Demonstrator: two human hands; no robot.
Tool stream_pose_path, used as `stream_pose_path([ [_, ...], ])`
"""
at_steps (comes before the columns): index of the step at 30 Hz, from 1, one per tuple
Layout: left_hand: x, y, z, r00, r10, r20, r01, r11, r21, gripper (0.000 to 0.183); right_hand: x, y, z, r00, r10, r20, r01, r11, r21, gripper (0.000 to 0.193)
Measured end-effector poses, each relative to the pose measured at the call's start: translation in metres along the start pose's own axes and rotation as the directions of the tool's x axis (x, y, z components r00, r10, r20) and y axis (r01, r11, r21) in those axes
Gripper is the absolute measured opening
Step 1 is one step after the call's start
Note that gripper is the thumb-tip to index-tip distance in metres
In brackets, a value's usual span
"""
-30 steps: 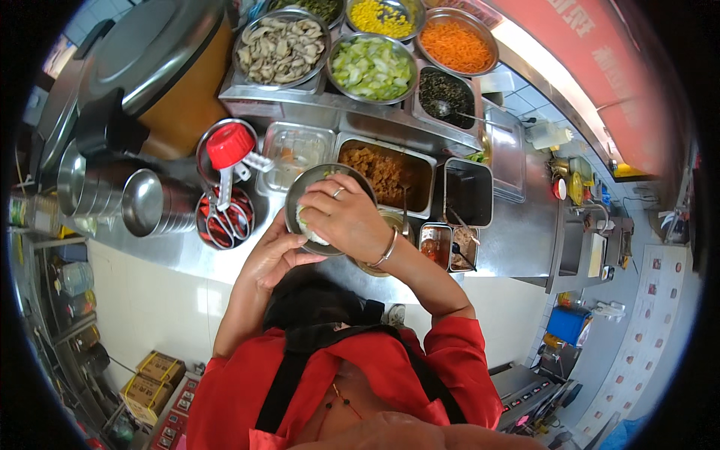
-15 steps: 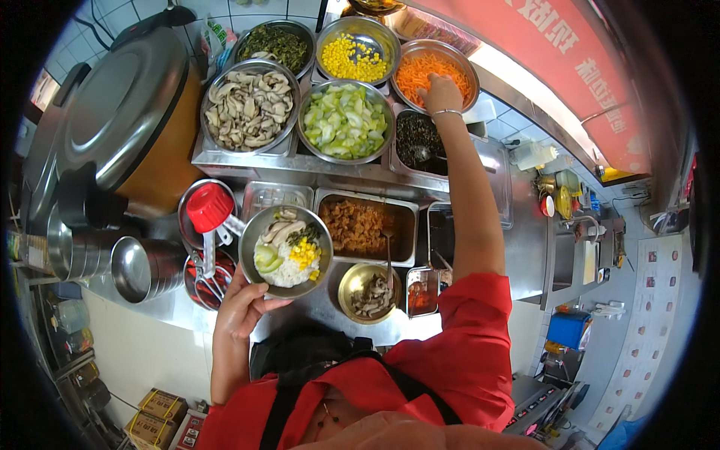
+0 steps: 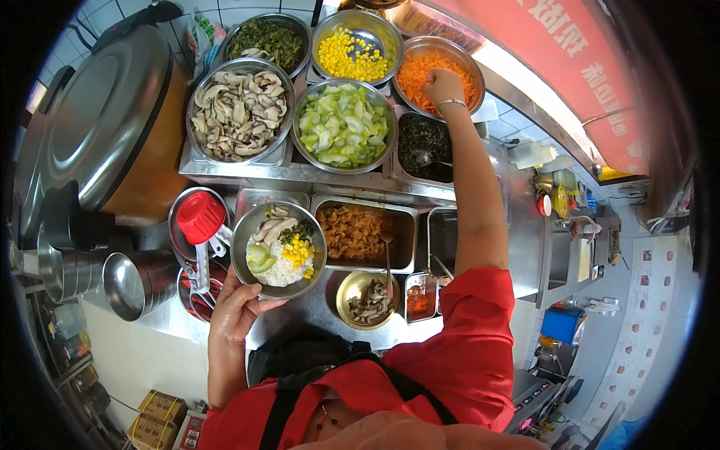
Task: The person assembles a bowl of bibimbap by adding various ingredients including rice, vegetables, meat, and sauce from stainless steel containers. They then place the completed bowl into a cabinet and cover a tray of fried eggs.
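Observation:
My left hand [image 3: 234, 311] grips a steel bowl [image 3: 246, 232] by its near rim, thumb on top. White rice [image 3: 281, 274] lies in it, topped with corn kernels, pale green vegetable slices, mushroom strips and dark chopped greens. My right hand [image 3: 445, 87] reaches far across into a steel bowl of shredded carrot [image 3: 417, 75]. Its fingers are drawn together down in the shreds, their tips partly hidden. Close by stand a bowl of corn [image 3: 349, 58], a bowl of green vegetable slices [image 3: 343, 127] and a pan of dark chopped food [image 3: 422, 142].
Bowls of mushrooms [image 3: 240, 112] and dark greens [image 3: 264, 45] stand at the far left. Nearer are a pan of brown stewed food [image 3: 352, 232] and a brass-coloured bowl [image 3: 346, 315]. A red-topped dispenser [image 3: 201, 217], stacked steel bowls [image 3: 124, 285] and a large cooker [image 3: 105, 120] crowd the left.
My right hand has shifted slightly within the carrot bowl, its fingers more drawn in. The held bowl stays in my left hand. The whole view has shifted a little.

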State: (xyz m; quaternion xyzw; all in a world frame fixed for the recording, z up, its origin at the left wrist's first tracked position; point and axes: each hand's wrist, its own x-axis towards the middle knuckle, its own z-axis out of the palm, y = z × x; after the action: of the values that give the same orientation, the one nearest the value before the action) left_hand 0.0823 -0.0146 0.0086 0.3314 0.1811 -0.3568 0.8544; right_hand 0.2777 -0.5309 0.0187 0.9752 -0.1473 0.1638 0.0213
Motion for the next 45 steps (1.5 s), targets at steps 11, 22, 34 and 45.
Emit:
stream_pose_path([
  [11,0.003,-0.002,0.004,0.999,0.017,0.036,-0.017,1.0,0.005,0.07,-0.001,0.034,-0.023,0.971,0.24,-0.008,-0.21,0.864,0.458,0.02],
  [22,0.007,-0.001,0.01,0.992,0.04,0.121,-0.044,0.998,0.034,0.074,-0.052,-0.029,-0.076,0.953,0.207,0.222,-0.249,0.113,0.962,0.013],
  [34,-0.005,-0.021,0.007,0.992,0.077,0.102,-0.064,0.99,-0.124,0.06,-0.247,-0.215,-0.123,0.847,-0.452,0.281,-0.247,0.133,0.96,0.007],
  [45,-0.019,-0.025,0.003,0.989,0.117,0.094,-0.105,0.986,-0.13,0.064,-0.271,-0.24,-0.134,0.798,-0.594,-0.101,0.463,0.496,0.734,0.017],
])
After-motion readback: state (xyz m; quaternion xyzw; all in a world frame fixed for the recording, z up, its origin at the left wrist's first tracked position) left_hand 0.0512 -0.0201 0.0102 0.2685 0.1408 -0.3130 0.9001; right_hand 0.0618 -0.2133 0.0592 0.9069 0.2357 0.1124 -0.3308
